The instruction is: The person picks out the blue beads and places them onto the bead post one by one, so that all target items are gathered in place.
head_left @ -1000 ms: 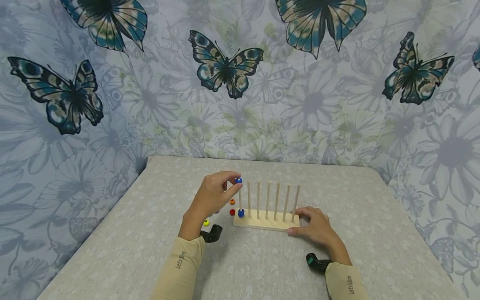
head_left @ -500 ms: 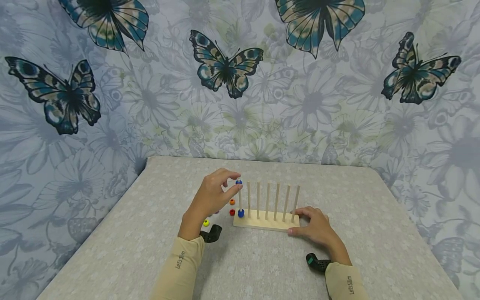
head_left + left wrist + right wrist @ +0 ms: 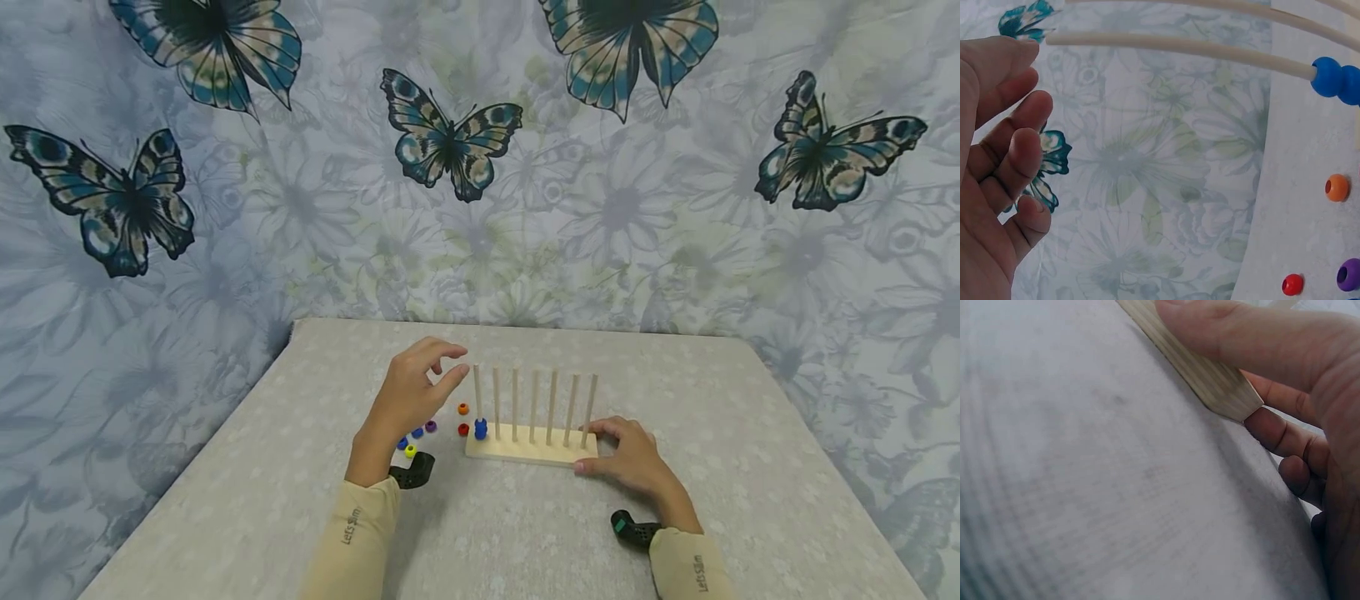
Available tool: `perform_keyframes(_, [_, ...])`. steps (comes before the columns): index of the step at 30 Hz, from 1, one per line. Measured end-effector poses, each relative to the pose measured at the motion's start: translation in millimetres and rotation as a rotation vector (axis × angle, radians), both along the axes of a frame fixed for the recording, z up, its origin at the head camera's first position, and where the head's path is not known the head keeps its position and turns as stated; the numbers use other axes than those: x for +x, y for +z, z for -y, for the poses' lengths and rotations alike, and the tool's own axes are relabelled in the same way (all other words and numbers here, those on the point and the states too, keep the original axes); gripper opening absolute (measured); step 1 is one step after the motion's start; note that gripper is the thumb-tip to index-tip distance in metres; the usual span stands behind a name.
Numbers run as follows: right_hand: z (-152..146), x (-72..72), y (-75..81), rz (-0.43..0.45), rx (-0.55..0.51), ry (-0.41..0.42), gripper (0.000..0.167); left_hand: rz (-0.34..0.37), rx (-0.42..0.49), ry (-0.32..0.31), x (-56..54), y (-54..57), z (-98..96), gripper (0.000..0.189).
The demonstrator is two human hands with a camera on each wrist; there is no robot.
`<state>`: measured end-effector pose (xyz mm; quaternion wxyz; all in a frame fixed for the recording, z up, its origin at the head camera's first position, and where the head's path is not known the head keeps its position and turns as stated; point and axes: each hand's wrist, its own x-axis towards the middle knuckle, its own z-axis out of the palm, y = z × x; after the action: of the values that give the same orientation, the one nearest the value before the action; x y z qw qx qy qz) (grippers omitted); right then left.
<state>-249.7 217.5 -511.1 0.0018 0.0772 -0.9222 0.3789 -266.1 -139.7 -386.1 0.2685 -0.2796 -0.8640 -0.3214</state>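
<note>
A pale wooden peg board [image 3: 525, 450] with several upright pegs stands on the table. Two blue beads [image 3: 481, 429] sit stacked at the foot of its leftmost peg [image 3: 477, 390]; the left wrist view shows the same blue beads [image 3: 1327, 76] at that peg's base. My left hand [image 3: 412, 383] is just left of that peg's top, thumb and fingers apart, with nothing between them. My right hand [image 3: 630, 454] grips the board's right end, its thumb on the near side. In the right wrist view the thumb and fingers hold the board's end [image 3: 1229, 394].
Loose beads lie left of the board: an orange bead [image 3: 463, 408], a red bead [image 3: 463, 430], a purple bead [image 3: 431, 426], a yellow bead [image 3: 410, 451] and blue beads [image 3: 417, 432]. A patterned butterfly cloth [image 3: 600, 250] hangs behind the table [image 3: 540, 533].
The blue bead at the top of the leftmost peg was let go and slid down onto the lower one. My left hand moved slightly left, away from the peg. The right hand stayed.
</note>
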Motion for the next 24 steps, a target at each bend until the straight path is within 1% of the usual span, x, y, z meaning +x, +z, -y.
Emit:
perform_keyframes(4, [1, -0.2, -1.5, 0.004, 0.006, 0.003, 0.071, -0.008, 0.014, 0.029, 0.5, -2.4, 7.4, 0.022])
perform_keyframes(8, [-1, -1.2, -2.3, -0.002, 0.001, -0.003, 0.069, 0.022, -0.006, 0.056, -1.2, -7.8, 15.9, 0.022])
perform_keyframes(11, [-2, -1.7, -1.7, -0.008, 0.003, 0.004, 0.068, 0.067, -0.017, 0.095, -0.6, -15.2, 24.4, 0.022])
perform_keyframes(17, [-1, -2.3, -1.8, -0.004, 0.002, 0.012, 0.069, 0.123, -0.022, 0.150, 3.9, -31.3, 42.5, 0.021])
perform_keyframes(20, [-1, -3.1, -3.0, -0.003, 0.006, 0.016, 0.070, 0.154, -0.030, 0.186, 6.3, -37.3, 50.3, 0.021])
perform_keyframes(24, [-1, -3.4, -3.9, -0.001, 0.008, 0.011, 0.070, 0.187, -0.018, 0.220, 8.1, -44.7, 59.2, 0.020])
